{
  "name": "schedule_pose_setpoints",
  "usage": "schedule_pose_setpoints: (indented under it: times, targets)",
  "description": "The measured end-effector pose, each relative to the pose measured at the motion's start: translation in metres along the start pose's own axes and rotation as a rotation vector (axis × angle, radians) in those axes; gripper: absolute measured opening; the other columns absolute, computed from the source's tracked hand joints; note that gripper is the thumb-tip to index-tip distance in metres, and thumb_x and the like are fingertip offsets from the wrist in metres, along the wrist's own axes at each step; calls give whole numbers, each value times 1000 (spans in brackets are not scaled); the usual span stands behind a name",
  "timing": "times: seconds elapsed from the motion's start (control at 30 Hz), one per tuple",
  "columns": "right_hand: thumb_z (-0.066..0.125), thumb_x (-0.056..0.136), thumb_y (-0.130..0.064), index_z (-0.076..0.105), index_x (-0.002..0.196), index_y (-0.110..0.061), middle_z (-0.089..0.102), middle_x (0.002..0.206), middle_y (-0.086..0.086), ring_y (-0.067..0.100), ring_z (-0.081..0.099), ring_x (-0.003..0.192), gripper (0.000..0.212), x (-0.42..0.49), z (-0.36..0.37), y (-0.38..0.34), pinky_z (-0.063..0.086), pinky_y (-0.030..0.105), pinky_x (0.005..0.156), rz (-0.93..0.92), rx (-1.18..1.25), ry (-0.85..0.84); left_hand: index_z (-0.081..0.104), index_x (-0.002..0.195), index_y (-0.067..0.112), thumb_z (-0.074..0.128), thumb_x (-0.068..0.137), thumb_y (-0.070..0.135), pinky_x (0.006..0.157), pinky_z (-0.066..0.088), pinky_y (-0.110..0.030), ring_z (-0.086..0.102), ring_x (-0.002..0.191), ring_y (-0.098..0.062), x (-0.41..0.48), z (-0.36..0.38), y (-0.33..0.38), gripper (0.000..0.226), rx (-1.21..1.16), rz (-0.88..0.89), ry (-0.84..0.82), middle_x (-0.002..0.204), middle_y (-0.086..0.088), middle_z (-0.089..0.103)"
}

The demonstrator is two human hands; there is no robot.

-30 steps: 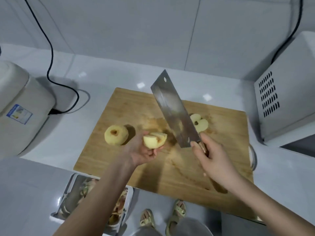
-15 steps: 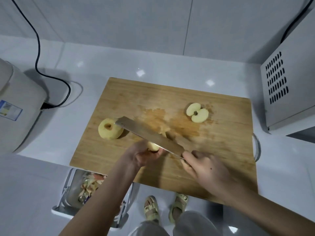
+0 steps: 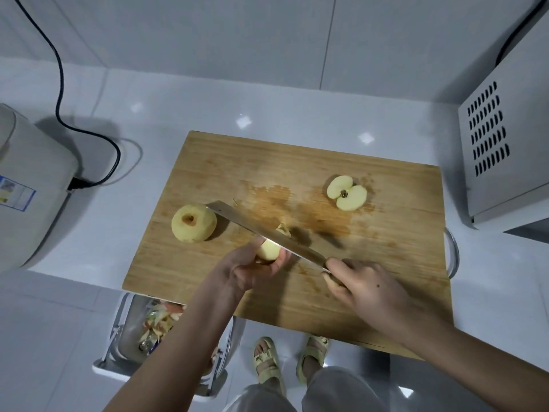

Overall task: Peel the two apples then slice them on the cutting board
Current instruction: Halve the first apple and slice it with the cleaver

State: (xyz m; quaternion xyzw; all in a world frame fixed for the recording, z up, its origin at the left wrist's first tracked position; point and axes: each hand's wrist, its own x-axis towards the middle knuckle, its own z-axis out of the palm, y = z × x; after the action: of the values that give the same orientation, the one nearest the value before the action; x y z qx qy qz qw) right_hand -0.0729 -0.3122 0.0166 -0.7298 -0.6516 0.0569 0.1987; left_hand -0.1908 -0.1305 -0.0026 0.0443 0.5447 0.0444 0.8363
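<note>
Left hand [image 3: 252,269] curls round an apple piece [image 3: 269,251] over the board [image 3: 386,263]. The knife [image 3: 267,233] lies across it, hiding its top, its handle gripped by the right hand [image 3: 365,285]. A peeled apple [image 3: 193,223] sits left, a half [image 3: 347,192] far right. A second ago the knife stood raised.

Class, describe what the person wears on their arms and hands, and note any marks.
Both forearms are bare; no sleeves show. The left hand and right hand wear no gloves, rings or watch. A small dark spot marks the right hand's back.
</note>
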Motion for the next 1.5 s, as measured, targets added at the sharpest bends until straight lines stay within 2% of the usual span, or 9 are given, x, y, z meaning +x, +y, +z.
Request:
schedule_pose_setpoints:
  times: [0.33,0.63,0.8,1.0,1.07,1.17,1.33,1.4,1.5]
  targets:
    - [42,88,-23,32,75,-22,32,52,-8,13,25,40,16,1,-8,9,19,20,40,-17,-4,-40,53,96,-7,57,91,9,46,56,-34,57,75,-37,-11,1,5,18,-77,-80,-29,85,-28,56]
    - [71,75,-6,45,73,-16,43,51,-2,17,39,36,28,-3,5,12,26,22,37,11,-56,-80,51,92,-10,56,89,7,51,54,-33,54,77,-35,-20,1,4,18,-188,-128,-47,69,-34,57]
    - [77,72,-8,36,81,-18,48,49,1,21,42,33,43,-13,3,25,24,21,37,98,-71,-96,58,96,-14,63,70,4,49,56,-31,57,81,-33,-27,-10,19,31,-192,-140,-117,91,-33,58]
    - [71,79,-10,38,78,-17,43,51,-3,20,40,36,34,-16,1,15,29,23,36,161,21,-94,56,107,-3,60,86,7,49,57,-30,60,85,-36,-14,-23,19,23,-63,-66,-82,105,-29,56]
    - [64,85,-14,42,78,-14,39,52,-5,18,39,40,24,-14,-6,12,27,24,39,238,64,-106,56,106,0,58,90,8,50,56,-27,60,86,-34,-9,-25,21,18,74,27,-102,109,-27,55]
    - [52,93,-24,48,83,-13,45,54,4,19,43,46,15,-10,-14,7,30,26,44,380,307,-124,52,116,8,62,88,5,52,55,-25,62,87,-29,3,-24,22,29,570,416,-31,114,-20,56]
    - [49,96,-21,50,84,-15,45,50,1,16,44,38,14,8,-35,-2,40,28,41,590,824,-37,51,131,24,66,88,14,89,45,-27,55,113,-16,20,-19,28,47,1275,849,-26,121,7,56]
    - [47,97,-19,50,85,-12,43,50,8,21,40,35,14,12,-42,-2,40,28,39,666,990,-35,54,132,24,64,89,20,96,41,-29,55,115,-16,25,-19,32,44,1593,1044,101,123,6,59]
    - [48,97,-18,53,84,-11,39,54,8,18,32,37,16,16,-51,-6,35,24,37,825,1212,-47,63,123,17,59,92,22,100,40,-38,56,117,-19,22,-13,36,31,1607,1320,265,123,0,63]
